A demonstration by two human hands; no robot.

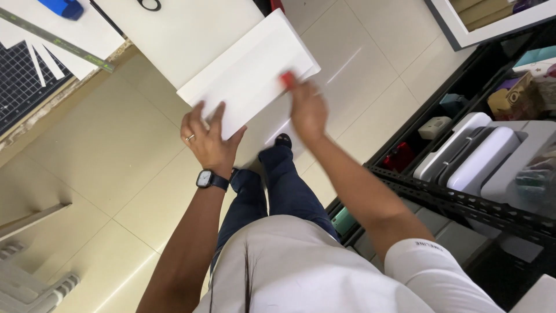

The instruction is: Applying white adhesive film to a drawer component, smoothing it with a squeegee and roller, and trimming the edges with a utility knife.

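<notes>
- Looking down past our own torso, we note a black metal rack (pixel 463 200) to the right of our right arm, its shelves holding white cases (pixel 480 153), a small white box (pixel 434 126) and assorted coloured packages.
- Beyond our left hand, a worktable edge carries a black cutting mat (pixel 20 81), a long metal ruler (pixel 55 39), white paper strips and a blue object (pixel 62 8).
- Nothing sits between our hands and the sheet; our legs in dark trousers (pixel 278 188) stand directly beneath them.
- Under us: glossy cream floor tiles (pixel 104 150) with thin grout lines, light glaring off the tiles past our right hand.
- A folded white sheet of card (pixel 243 72) is held in the air in front of us, between both hands, its far end overlapping a larger white board (pixel 185 29). It looks plain, flat and crisp-edged, with one long crease.
- Our left hand (pixel 208 139), ring and wristwatch visible, lies spread with fingers flat against the sheet's near edge.
- Our right hand (pixel 307 110) is closed on a small red tool (pixel 286 79), pressed to the sheet's right edge.
</notes>
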